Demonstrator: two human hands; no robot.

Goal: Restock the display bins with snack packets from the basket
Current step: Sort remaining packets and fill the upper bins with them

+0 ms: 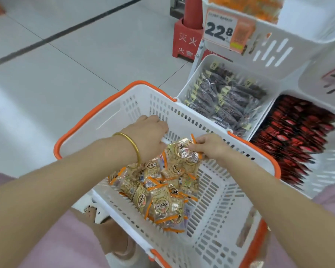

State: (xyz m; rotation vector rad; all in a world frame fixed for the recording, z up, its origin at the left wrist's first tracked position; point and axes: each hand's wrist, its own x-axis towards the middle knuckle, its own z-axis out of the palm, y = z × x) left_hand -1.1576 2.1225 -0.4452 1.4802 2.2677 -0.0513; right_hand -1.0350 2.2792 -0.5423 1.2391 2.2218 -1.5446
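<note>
Head view. My right hand point(209, 146) pinches the top peanut packet point(184, 151) between thumb and fingers, near the far wall of the white, orange-rimmed basket point(89, 120). The remaining peanut packets point(162, 202) lie heaped along its left side. My left hand point(151, 135), gold bangle point(132, 145) at the wrist, reaches down beside that packet; its fingertips are hidden, so I cannot tell their state. Beyond the basket's far right corner stand a bin of dark packets point(207, 60) and, partly cut off, a bin of red packets point(333, 171). An upper bin point(278, 51) carries a price tag point(219, 29) reading 22.8.
</note>
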